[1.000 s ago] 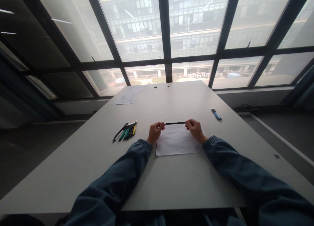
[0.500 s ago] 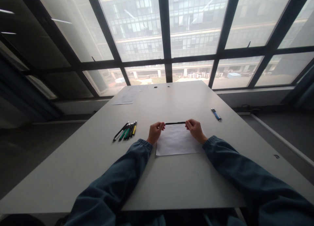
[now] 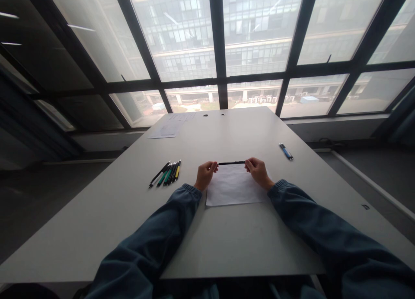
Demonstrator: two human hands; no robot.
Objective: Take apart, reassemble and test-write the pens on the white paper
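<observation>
Between my two hands a slim black pen point(image 3: 231, 163) is held level, one end in each hand. My left hand point(image 3: 205, 174) is closed, pinching the pen's left end. My right hand point(image 3: 257, 171) pinches the other end, its fingers curled. Both ends of the pen are hidden by the fingers. Below the pen lies a white sheet of paper point(image 3: 236, 188), its right edge partly covered by my right hand and sleeve.
Left of my hands lies a row of several pens point(image 3: 167, 173), black, green and yellow. Blue pens point(image 3: 285, 152) lie at the right. More papers point(image 3: 167, 128) rest at the white table's point(image 3: 136, 221) far left, before tall windows.
</observation>
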